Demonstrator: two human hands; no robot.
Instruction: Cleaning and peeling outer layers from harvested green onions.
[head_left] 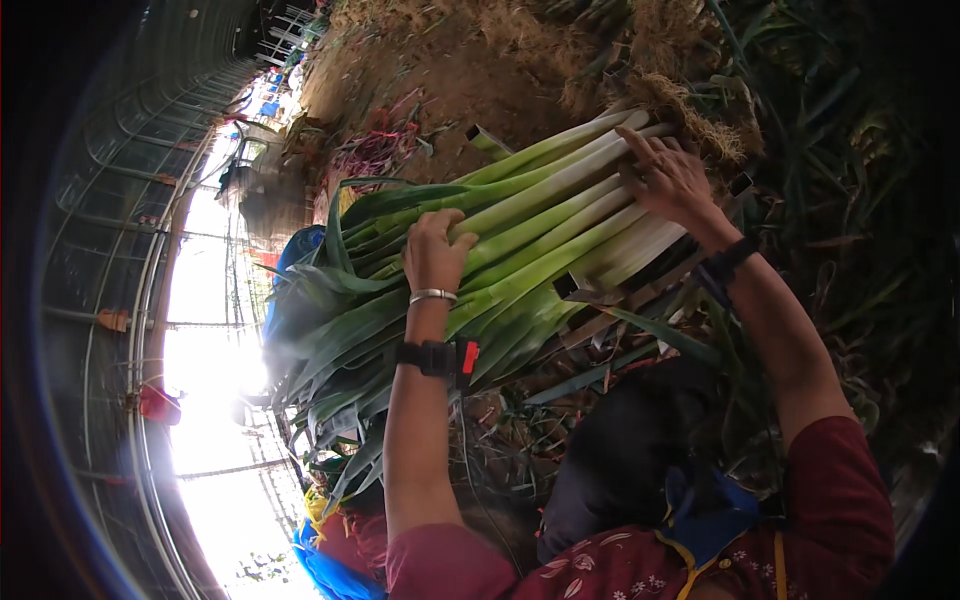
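A thick bundle of leeks (545, 240) lies slanted before me, white ends at the upper right and dark green leaves (345, 330) at the lower left. My left hand (437, 250), with a silver bangle at the wrist, is curled over a leek where pale stalk turns to leaf. Near the white ends, my right hand (668, 180) bends its fingers over a leek, its thumb on the near side. The fingertips' undersides are hidden. Square metal tube ends (575, 288) stick up beside the bundle.
Reddish-pink strings (375, 150) lie on the brown soil (440, 75) beyond the leaves. Roots (705, 120) and loose leeks are heaped at the far right. A dark-covered knee (630, 450) is close below the bundle. Greenhouse sheeting (100, 230) with pipes curves along the left.
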